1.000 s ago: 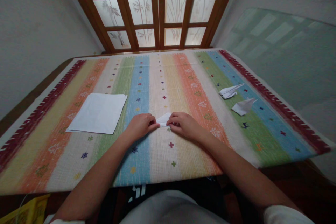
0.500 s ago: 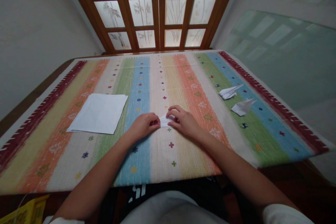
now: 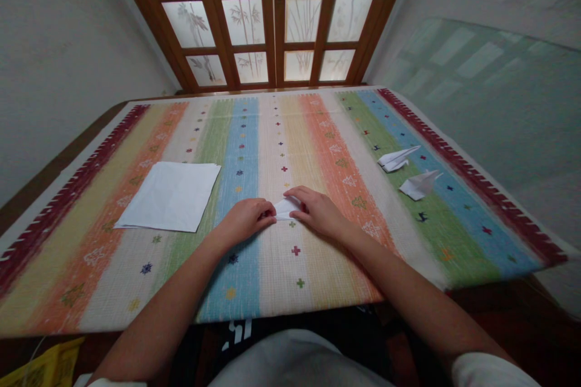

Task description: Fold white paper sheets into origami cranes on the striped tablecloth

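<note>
"Folded white paper [image 3: 287, 208] — where's it lying?"

"On the striped surface [image 3: 281, 296], between left hand [image 3: 242, 221] and right hand [image 3: 318, 213], fingers [image 3: 295, 201] closed narrowly on it — apparently pinning it steady."

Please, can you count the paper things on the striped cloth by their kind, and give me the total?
Paper planes: 2
Folded paper piece between the left hand and the right hand: 1
Stack of white paper: 1
Total: 4
</note>
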### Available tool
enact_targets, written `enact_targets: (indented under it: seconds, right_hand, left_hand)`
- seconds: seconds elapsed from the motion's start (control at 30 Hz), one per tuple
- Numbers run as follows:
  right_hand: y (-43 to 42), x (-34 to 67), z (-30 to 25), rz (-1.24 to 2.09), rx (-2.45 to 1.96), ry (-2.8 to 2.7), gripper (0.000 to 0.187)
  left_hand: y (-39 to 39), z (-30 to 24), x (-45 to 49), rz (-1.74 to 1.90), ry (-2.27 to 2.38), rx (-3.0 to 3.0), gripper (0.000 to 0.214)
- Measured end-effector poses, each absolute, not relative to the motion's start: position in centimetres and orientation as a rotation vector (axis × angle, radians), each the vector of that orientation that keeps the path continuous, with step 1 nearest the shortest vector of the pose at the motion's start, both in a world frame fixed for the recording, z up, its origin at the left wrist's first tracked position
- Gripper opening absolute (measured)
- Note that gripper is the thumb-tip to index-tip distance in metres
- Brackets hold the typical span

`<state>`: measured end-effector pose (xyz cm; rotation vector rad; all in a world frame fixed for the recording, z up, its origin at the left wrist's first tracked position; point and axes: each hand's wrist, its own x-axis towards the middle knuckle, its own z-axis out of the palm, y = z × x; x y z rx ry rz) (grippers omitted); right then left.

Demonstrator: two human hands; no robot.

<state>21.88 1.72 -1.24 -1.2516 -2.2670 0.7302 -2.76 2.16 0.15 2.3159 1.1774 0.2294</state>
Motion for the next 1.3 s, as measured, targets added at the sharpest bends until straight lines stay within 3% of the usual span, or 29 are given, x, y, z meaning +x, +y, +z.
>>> enact_targets:
  seconds: [0.37,0.6,1.0,1.2,1.3]
  right_hand:
    - [1.7,21.9,-1.3,0.732,-1.239,-2.268,0.044]
    - [1.8,22.0,-1.6,0.696,-1.251,-2.315,0.020]
    - [1.6,21.9,-1.1,0.661,-1.222,-2.362,0.005]
    - [1.4,21.9,-1.0,0.643,-1.243,-2.335,0.018]
    - [1.5,22.0,-1.2,0.645,-1.209,-2.360,0.014]
  left_hand:
    - [2.3,0.2,-2.7,0.227,1.338,2.198,0.024]
    - [2.1,0.1,-2.7,0.308,1.482,2.014,0.031]
    - [1.4,0.0,-1.7,0.543,1.418,2.110,0.014]
    - [1.1,0.2,-1.8,0.456,1.370,2.165,0.019]
    - [1.0,0.3,-2.0,0.433,1.348,2.227,0.018]
